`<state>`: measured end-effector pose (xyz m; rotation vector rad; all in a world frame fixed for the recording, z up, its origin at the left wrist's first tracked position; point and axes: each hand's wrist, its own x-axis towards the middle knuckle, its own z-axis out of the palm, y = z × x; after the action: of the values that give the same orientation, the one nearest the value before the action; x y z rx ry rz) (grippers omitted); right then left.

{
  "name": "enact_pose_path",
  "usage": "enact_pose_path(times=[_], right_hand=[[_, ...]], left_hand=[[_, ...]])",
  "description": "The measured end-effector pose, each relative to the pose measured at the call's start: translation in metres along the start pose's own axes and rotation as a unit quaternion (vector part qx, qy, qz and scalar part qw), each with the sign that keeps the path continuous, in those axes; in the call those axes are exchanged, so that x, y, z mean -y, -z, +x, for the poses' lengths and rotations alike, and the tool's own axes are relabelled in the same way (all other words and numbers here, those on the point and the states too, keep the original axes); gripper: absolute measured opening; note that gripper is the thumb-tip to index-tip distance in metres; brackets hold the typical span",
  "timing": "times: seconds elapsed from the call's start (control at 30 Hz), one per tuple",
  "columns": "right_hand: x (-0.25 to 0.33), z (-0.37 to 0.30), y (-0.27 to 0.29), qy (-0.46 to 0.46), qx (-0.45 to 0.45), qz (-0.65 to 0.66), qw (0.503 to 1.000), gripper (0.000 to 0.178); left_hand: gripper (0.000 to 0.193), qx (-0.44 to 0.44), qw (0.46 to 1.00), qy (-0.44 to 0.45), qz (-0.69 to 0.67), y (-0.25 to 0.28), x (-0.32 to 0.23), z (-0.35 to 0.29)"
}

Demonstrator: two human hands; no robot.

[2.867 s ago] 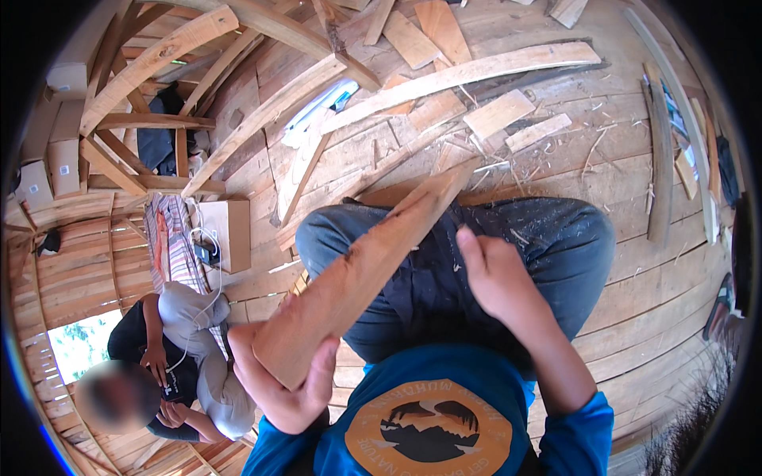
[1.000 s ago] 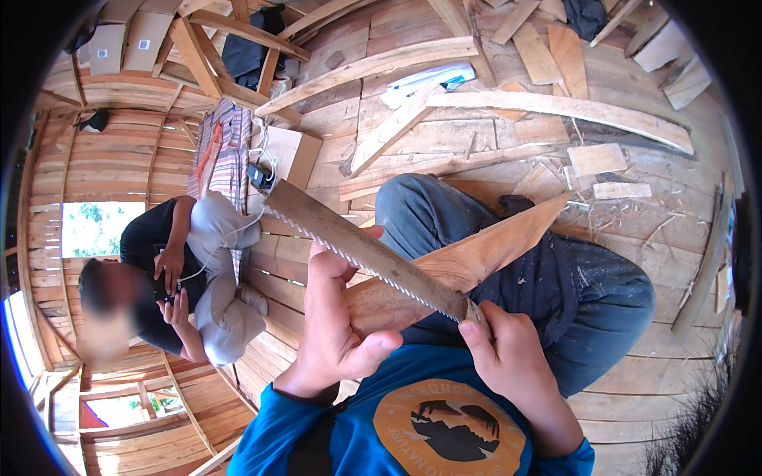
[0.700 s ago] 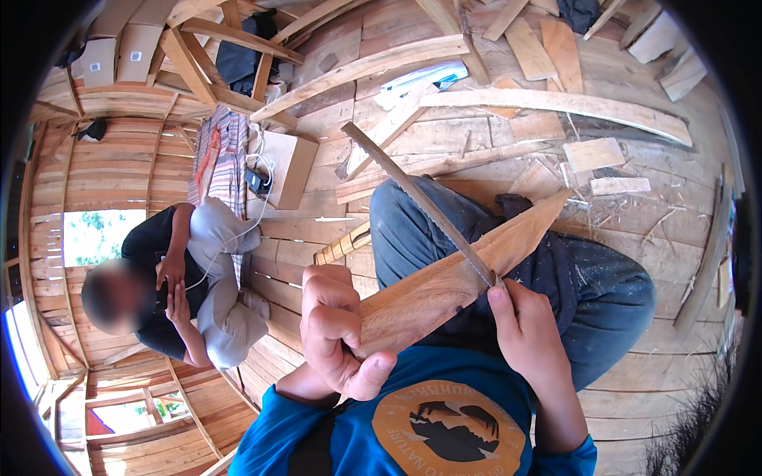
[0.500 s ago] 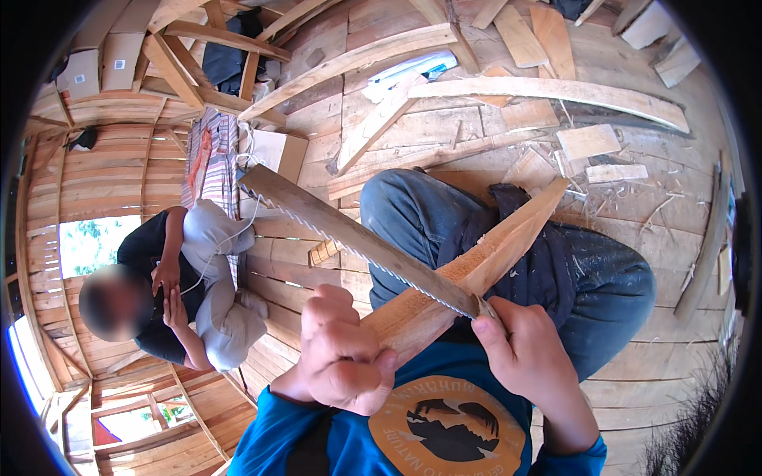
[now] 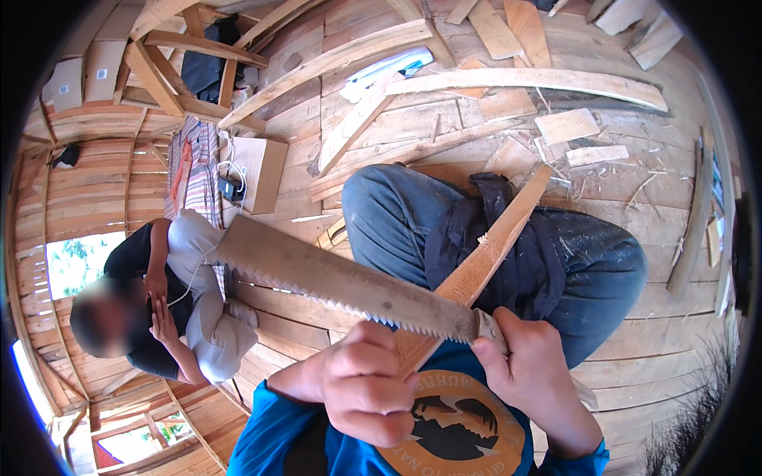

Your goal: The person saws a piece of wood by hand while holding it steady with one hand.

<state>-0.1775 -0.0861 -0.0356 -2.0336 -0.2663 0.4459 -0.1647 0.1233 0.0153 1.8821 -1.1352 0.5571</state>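
My right hand point(image 5: 536, 361) is closed round the handle of a hand saw point(image 5: 341, 278). The saw's broad grey blade points to the far left, its toothed edge toward me. It crosses above a narrow piece of wood point(image 5: 508, 226) that lies aslant over my lap, its far end tapered. My left hand point(image 5: 369, 385) is curled shut at the near end of this wood, close below the teeth. The fingers hide that end. Whether the teeth touch the wood I cannot tell.
My bent legs in jeans point(image 5: 595, 278) frame the wood. A person point(image 5: 171, 301) sits at the left, hands together. Beyond my knees lie a long board point(image 5: 540, 78), offcuts point(image 5: 567, 125) and shavings on the plank floor point(image 5: 659, 333). A cardboard box point(image 5: 262, 170) stands at the far left.
The saw blade has rolled, showing more of its broad side, and its tip has come nearer. My left hand has shifted right and slightly toward me. The whole view has moved a little.
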Motion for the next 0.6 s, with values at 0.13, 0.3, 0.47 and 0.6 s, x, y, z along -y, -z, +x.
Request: enact_pose_path(times=[0.13,0.3,0.47,0.6], right_hand=[[-0.018,0.006,-0.003,-0.022,-0.038,-0.025,0.999,0.044],[0.007,-0.007,0.001,0.01,0.03,-0.017,0.999,0.045],[-0.024,0.008,-0.003,-0.046,-0.028,-0.043,0.998,0.047],[0.007,-0.005,0.003,0.021,0.001,-0.051,0.998,0.048]], left_hand=[[0.032,0.014,1.0,0.012,-0.005,0.002,-0.003,-0.001],[0.032,-0.001,1.0,0.015,-0.008,-0.001,-0.004,-0.007],[0.033,0.003,0.999,0.034,-0.02,0.0,-0.008,-0.01],[0.033,-0.021,0.999,0.01,-0.032,-0.005,-0.001,-0.011]])
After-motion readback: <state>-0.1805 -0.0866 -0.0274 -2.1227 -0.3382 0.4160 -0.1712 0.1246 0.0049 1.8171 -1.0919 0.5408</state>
